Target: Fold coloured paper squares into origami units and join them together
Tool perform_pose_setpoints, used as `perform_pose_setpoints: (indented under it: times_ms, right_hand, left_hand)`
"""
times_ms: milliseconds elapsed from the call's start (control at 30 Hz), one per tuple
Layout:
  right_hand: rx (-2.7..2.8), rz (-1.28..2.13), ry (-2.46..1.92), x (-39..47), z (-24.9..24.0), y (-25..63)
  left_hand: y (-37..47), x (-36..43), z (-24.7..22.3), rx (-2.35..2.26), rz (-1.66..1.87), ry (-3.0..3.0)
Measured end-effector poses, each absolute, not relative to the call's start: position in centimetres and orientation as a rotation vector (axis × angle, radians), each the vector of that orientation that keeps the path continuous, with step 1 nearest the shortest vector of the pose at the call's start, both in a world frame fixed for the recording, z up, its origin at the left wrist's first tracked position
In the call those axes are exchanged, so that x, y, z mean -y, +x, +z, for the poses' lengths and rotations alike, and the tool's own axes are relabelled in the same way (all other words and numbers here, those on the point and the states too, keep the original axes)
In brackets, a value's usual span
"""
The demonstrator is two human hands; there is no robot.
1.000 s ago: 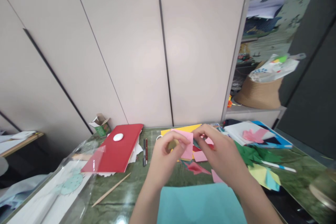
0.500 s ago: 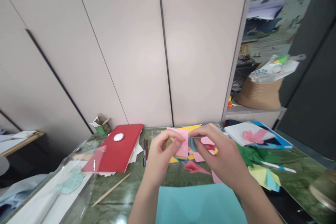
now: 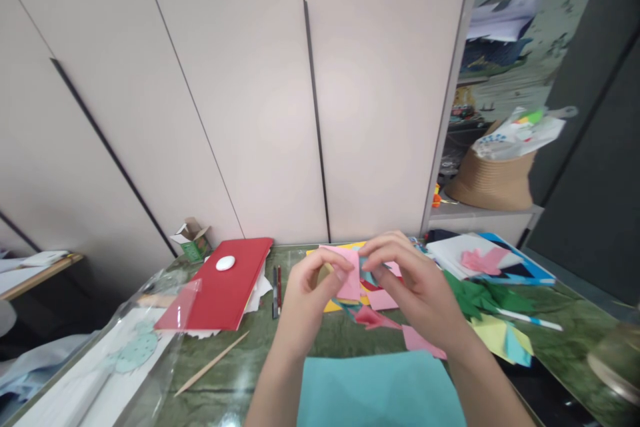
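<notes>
In the head view, the left hand (image 3: 310,287) pinches the pink paper (image 3: 351,289) between thumb and fingertips, the remaining fingers curled behind. The paper is held up above the table (image 3: 240,373), in front of the yellow sheet (image 3: 330,307); its right edge stands near upright and faces the right hand (image 3: 420,290). As far as the fingers let it show, its longer side seems to run up and down. The left hand is the nearer one, gripping the paper from its left; the right hand sits just beside the right edge, thumb and forefinger bent into a narrow gap. A bluish bit shows in that gap, but I cannot tell whether it is held or lies behind, nor whether those fingertips touch the paper. Below the hands lie the red piece (image 3: 373,318), a pink scrap (image 3: 423,341) and, nearest the body, the blue sheet (image 3: 380,390).
</notes>
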State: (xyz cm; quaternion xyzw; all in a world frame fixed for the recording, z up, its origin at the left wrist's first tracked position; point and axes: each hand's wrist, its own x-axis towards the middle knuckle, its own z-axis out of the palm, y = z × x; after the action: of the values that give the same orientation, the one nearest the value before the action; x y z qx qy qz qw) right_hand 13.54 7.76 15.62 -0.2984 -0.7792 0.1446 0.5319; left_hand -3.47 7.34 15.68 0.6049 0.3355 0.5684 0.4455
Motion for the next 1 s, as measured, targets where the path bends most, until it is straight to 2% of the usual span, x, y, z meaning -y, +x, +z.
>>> perform_pose_setpoints:
  times_ms: [367, 567, 1000]
  right_hand:
    - [1.838, -0.023, -0.753, -7.4, 15.4, 12.5]
    - [1.882, -0.194, -0.770, -7.4, 15.1, 12.7]
    - [1.962, -0.070, -0.737, -7.5, 15.6, 13.7]
  left_hand:
    - [-3.0, -7.5, 15.0, -0.865, 1.525, 1.365]
    - [-3.1, -7.4, 15.4, -0.884, 1.431, 1.285]
    - [-3.7, -7.9, 14.9, -0.909, 1.582, 1.239]
